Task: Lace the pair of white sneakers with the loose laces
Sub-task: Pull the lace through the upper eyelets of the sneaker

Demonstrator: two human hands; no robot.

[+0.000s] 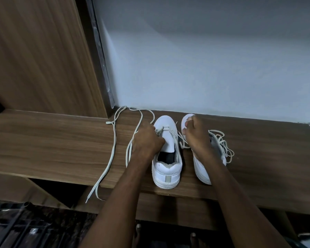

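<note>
From the head view, your left hand pinches the lace at the left sneaker, whose loose length trails left over the wooden shelf and off its near edge. Your right hand is curled on a lace end above the right sneaker, just beside the first.

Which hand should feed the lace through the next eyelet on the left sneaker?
Probably left. The left hand already pinches the lace at the left sneaker, by its eyelets. The right hand grips lace over the right sneaker.
</note>
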